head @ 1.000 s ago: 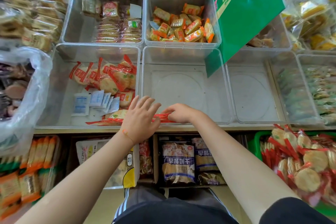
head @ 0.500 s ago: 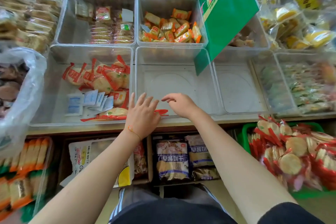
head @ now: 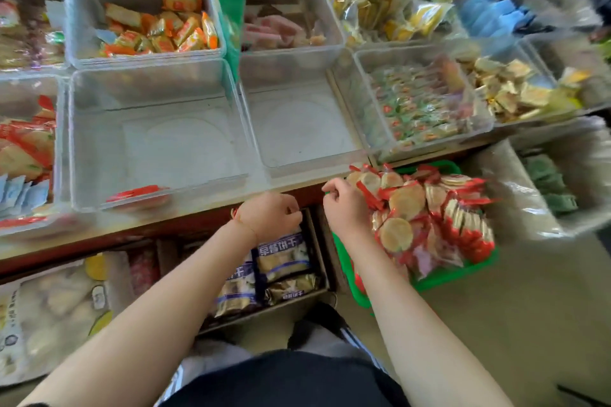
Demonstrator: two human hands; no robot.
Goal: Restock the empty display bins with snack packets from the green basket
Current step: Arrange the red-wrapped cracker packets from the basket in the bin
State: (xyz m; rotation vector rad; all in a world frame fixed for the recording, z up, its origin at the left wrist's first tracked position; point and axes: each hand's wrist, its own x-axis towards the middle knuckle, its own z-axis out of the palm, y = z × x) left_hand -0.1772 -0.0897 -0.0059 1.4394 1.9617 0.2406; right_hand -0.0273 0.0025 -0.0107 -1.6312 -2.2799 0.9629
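Left hand [head: 269,215] hangs in front of the shelf edge, below the clear bin [head: 155,135]; fingers loosely curled, nothing in them; thin orange band at the wrist; right hand [head: 345,208] sits at the near-left edge of the green basket [head: 456,274], fingers curled inward; fingertips [head: 330,190] touch or nearly touch the left fringe of the snack packets [head: 426,218]; cannot tell whether they pinch a packet or hold nothing; packets are round pale crackers in clear wrap with red ends, heaped in the basket to the right of and beyond the right hand's knuckles, well apart from the left hand; basket stands on the floor, below the shelf front; one red-wrapped packet [head: 139,193] lies flat at the near-left corner of the clear bin, apart from both hands; second clear bin [head: 304,129] just to the right of the first, bare floor showing; green sign [head: 229,0] stands upright between the two rear bins; bin of orange-wrapped snacks [head: 158,30] behind the first clear bin; bin at far left [head: 26,142] holds more red-wrapped cracker packets and pale blue sachets; bagged biscuits [head: 281,261] in the low shelf under the hands; right side of view blurred.
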